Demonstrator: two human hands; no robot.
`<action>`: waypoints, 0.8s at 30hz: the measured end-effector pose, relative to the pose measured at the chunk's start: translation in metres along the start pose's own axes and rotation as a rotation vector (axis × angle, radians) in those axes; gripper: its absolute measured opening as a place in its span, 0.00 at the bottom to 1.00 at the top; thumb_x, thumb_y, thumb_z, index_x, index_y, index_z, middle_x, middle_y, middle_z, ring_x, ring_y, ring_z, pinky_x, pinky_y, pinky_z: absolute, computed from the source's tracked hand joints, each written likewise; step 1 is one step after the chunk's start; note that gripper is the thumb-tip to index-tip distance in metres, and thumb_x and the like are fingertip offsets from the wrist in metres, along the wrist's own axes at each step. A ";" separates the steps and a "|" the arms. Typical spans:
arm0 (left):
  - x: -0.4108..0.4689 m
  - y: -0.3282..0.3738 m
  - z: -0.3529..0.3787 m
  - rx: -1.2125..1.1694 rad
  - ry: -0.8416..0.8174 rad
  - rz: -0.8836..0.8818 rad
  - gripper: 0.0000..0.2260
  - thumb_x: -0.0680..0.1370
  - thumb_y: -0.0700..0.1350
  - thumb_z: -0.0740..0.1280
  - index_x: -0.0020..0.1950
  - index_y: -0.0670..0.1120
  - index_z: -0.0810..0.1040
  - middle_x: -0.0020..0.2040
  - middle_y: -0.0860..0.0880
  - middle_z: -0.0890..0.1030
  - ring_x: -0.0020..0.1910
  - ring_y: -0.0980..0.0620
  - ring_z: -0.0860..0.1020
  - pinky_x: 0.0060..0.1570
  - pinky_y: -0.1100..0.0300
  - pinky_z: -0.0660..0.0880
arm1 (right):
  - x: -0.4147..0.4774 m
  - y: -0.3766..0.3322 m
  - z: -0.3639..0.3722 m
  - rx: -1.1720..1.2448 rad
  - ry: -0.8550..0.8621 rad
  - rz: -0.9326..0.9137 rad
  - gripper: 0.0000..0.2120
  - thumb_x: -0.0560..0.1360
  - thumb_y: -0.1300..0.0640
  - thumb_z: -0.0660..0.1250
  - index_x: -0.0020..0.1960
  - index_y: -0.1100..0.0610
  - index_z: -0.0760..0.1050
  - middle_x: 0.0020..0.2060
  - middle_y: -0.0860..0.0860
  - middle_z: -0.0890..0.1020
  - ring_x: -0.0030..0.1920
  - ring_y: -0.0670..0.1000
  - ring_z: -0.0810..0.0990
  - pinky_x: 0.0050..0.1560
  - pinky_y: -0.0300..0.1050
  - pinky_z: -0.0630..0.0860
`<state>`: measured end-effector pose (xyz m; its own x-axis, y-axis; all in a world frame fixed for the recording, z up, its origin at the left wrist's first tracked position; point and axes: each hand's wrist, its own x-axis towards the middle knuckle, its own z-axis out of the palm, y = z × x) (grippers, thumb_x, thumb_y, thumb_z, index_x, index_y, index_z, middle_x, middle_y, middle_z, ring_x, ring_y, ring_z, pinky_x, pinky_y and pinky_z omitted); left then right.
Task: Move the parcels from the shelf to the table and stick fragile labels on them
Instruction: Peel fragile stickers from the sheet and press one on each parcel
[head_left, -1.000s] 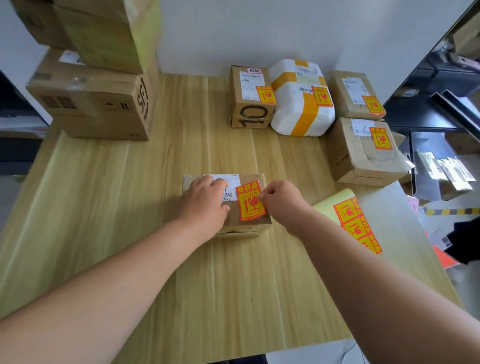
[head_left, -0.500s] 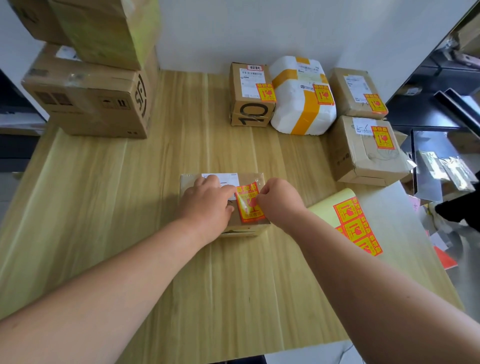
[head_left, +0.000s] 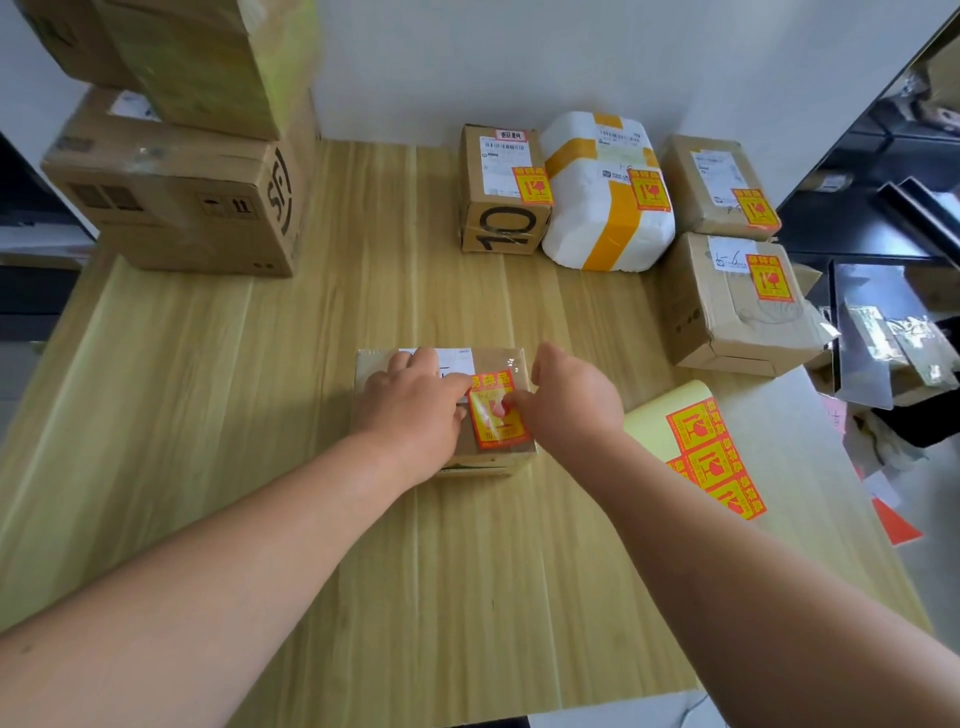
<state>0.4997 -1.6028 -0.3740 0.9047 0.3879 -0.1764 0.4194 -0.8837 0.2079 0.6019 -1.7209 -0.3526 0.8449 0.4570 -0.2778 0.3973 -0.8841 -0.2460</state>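
Across most of the frame runs a pale wood-grain counter (head_left: 260, 415), backed by a white wall. At the upper left of the frame stands a stack of big cardboard boxes (head_left: 176, 208), the broad brown one at the bottom with others piled on it. Toward the upper right sit four parcels close together, each already wearing a red-and-yellow sticker: a brown box printed "10" (head_left: 498, 208), a white parcel banded in orange tape (head_left: 602, 208) just beside it, a brown parcel (head_left: 711, 182) at the far right, and another brown box (head_left: 737, 312) in front of that one.

At the centre of the frame lies the small brown parcel (head_left: 511, 361), flat on the counter, with a white address slip at its far edge. Right of it, near the counter's right edge, lies a yellow label sheet (head_left: 654, 415) carrying several more stickers.

The left hand (head_left: 415, 410) rests palm-down on the parcel's top, fingers fairly straight and spread, pressing rather than gripping. The right hand (head_left: 571, 395) arches over the parcel's right side; its fingers bend down out of sight behind the knuckles (whether they grip the edge I cannot tell). Its thumb (head_left: 506, 408) presses on the fragile label (head_left: 491, 431), which lies on the right half of the parcel's top.
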 end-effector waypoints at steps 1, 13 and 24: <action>-0.001 0.001 -0.001 -0.001 0.003 0.002 0.15 0.81 0.51 0.57 0.67 0.56 0.72 0.59 0.48 0.70 0.61 0.45 0.66 0.56 0.53 0.68 | 0.000 0.004 0.002 0.011 0.033 -0.047 0.11 0.77 0.49 0.65 0.51 0.56 0.71 0.45 0.52 0.77 0.44 0.54 0.76 0.38 0.45 0.67; -0.006 0.009 0.008 0.082 -0.027 0.098 0.21 0.83 0.49 0.53 0.76 0.51 0.59 0.75 0.50 0.60 0.71 0.47 0.59 0.65 0.52 0.61 | 0.002 0.037 0.020 -0.102 -0.112 -0.491 0.22 0.84 0.51 0.51 0.77 0.47 0.59 0.77 0.42 0.56 0.78 0.51 0.48 0.74 0.51 0.56; -0.022 0.001 0.020 0.026 0.143 0.236 0.19 0.75 0.44 0.54 0.58 0.43 0.82 0.59 0.46 0.81 0.57 0.42 0.80 0.53 0.46 0.77 | -0.007 0.053 0.022 -0.107 -0.087 -0.593 0.22 0.83 0.51 0.54 0.77 0.49 0.60 0.77 0.43 0.59 0.78 0.52 0.52 0.74 0.50 0.56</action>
<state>0.4788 -1.6173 -0.3891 0.9793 0.2020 0.0125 0.1954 -0.9596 0.2023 0.6092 -1.7682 -0.3844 0.4380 0.8768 -0.1982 0.8287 -0.4793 -0.2891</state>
